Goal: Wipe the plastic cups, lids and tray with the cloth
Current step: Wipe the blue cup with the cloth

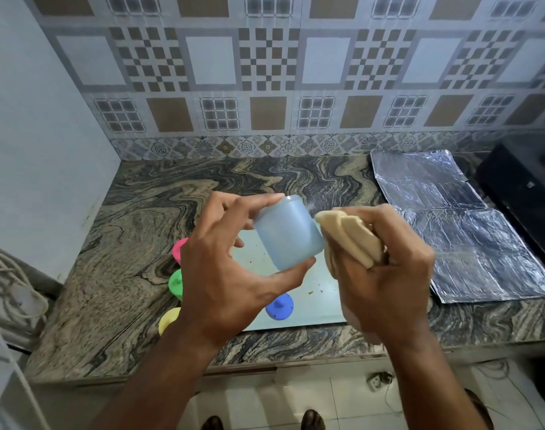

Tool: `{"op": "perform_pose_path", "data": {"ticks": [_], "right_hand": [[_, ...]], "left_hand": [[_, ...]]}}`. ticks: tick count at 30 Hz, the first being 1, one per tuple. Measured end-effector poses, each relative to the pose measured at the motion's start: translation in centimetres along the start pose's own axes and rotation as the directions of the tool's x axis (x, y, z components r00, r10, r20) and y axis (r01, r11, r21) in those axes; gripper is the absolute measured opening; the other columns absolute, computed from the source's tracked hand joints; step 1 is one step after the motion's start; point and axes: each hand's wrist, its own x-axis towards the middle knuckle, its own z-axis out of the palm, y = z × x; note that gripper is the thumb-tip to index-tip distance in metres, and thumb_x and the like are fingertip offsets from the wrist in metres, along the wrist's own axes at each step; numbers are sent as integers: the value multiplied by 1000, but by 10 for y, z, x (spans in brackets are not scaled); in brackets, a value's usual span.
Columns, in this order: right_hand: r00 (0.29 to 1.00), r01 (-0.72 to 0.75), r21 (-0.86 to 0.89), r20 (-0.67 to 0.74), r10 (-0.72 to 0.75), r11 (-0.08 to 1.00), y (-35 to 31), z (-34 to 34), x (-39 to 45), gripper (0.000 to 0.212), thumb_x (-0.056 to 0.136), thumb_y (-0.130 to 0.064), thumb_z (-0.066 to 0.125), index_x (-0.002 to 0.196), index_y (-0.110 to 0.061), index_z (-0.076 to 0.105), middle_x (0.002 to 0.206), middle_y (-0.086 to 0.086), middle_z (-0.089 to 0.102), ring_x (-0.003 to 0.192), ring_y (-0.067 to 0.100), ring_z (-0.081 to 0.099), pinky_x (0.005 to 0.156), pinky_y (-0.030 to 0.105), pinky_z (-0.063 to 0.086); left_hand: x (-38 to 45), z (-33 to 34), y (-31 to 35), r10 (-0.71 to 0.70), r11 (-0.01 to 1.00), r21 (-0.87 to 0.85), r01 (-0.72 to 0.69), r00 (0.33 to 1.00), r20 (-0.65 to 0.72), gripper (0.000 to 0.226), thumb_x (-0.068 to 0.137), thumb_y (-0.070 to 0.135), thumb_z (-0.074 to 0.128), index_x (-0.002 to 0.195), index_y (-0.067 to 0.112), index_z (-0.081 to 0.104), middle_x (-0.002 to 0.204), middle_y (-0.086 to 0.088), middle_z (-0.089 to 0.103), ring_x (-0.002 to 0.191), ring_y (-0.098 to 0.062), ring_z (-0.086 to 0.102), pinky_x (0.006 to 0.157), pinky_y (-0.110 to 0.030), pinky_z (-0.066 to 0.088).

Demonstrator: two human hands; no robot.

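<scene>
The left hand (230, 274) is pinching the blue plastic cup (288, 232) between fingertips, exposing its side to the folded cloth (351, 240) the right hand (389, 274) is gripping.

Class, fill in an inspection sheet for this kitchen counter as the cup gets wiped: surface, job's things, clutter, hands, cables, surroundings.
Surface: marbled stone counter; crumbs on the pale tray.
Job's things: blue cup held above the tray; beige cloth beside it; blue lid on the tray; pink, green and yellow pieces at its left edge, partly hidden.
Clutter: foil sheet on the counter's right.
Hands: left hand grips the cup; right hand grips the cloth.
Cables: white cord at left; plug and wire on the floor.
Surroundings: patterned tile wall; dark appliance far right.
</scene>
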Motion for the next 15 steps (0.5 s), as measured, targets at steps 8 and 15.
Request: {"op": "perform_pose_path", "data": {"ticks": [8,15], "right_hand": [[984,-98,301,-116,138,949,-20,8,-17,19,90,-6,72,98,-21,64,86,-21,69,70,-4,62,68,11,49],[995,-66,164,-69,78,984,-25,-2,-11,14,90,-16,84,99,-17,73,90,-4,74,72,17,71,60,37,55]], "left_hand": [[-4,13,-2,-57,917,-394,63,998,27,75,63,21,97,126,34,57,126,-5,58,119,-25,66,103,-42,57],[-8,8,-3,-7,998,-61,10,999,49,76,58,34,97,128,35,68,108,7,55,98,-1,58,72,-5,39]]}}
